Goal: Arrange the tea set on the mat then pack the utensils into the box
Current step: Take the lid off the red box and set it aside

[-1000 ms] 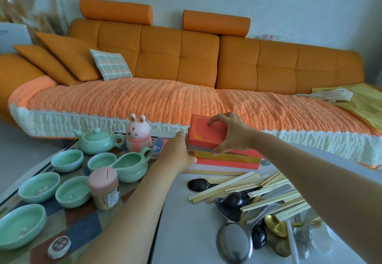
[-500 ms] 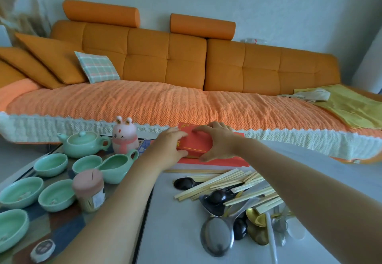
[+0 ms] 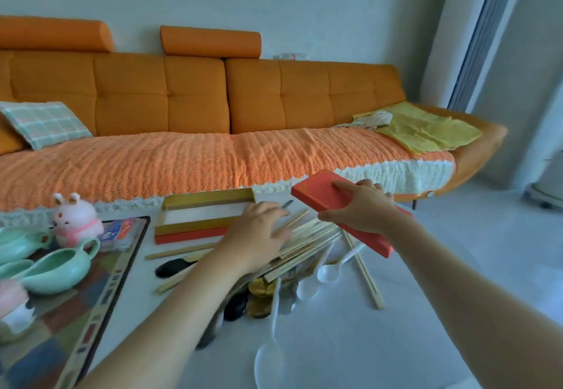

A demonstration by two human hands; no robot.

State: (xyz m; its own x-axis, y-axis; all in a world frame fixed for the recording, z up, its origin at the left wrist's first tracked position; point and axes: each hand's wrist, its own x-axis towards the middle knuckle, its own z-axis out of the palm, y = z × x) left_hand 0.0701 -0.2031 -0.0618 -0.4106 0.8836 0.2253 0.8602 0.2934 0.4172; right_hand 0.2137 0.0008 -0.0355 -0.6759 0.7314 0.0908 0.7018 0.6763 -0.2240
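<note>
On the white desk (image 3: 335, 343), the open gold-lined box (image 3: 201, 215) is seen just beyond the left hand (image 3: 259, 233). The red lid (image 3: 316, 193) is gripped, tilted, by the right hand (image 3: 362, 208), while the chopsticks (image 3: 310, 234) are touched by the left hand's loosely spread fingers.

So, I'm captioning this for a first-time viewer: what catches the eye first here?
The red lid, gripped tilted in the right hand at right. Left of it the open gold-lined box sits at centre, and the left hand rests on the scattered chopsticks. Behind runs a long orange sofa.
</note>
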